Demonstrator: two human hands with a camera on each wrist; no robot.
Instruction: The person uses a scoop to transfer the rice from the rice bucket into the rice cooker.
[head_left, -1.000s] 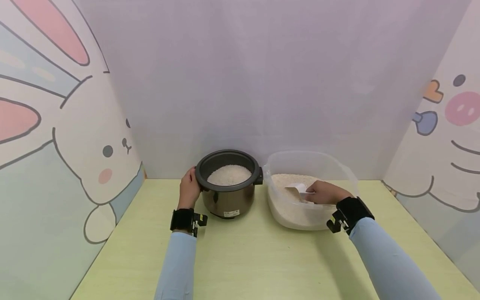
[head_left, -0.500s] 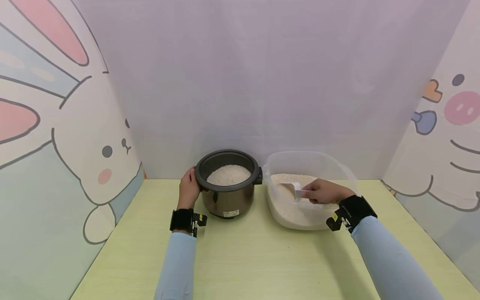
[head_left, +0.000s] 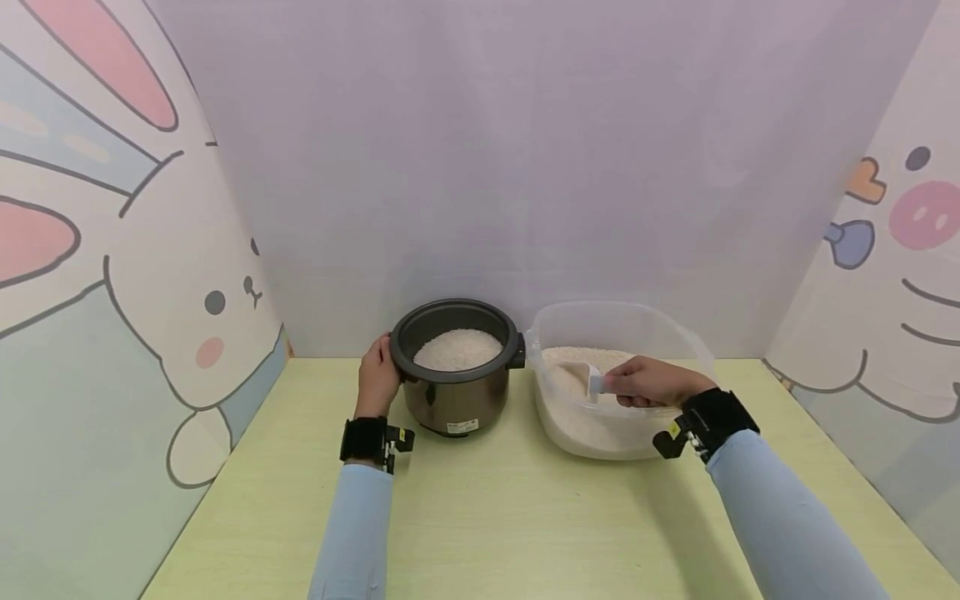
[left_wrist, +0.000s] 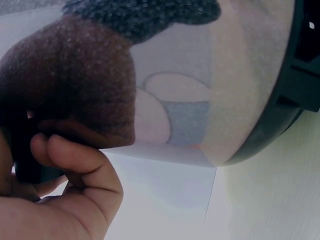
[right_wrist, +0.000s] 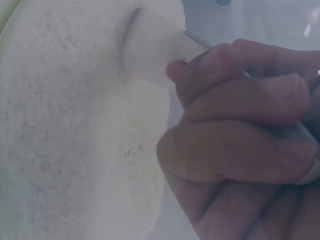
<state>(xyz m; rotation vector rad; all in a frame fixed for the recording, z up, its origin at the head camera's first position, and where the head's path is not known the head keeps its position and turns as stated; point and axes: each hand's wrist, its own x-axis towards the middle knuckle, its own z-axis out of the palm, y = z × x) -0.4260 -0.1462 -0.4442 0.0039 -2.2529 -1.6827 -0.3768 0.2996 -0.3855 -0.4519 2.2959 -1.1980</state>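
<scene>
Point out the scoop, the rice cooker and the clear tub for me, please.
Scoop (head_left: 593,382), head view, cup wall beside the handle.
Rice cooker (head_left: 456,407), head view, front of its body.
Clear tub (head_left: 603,326), head view, its bare far wall.

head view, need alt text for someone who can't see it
A person's right hand holds a white scoop inside a translucent tub of rice, while the left hand grips the side of a dark, open rice cooker that also contains rice. Both containers stand side by side on a pale green table.
</scene>
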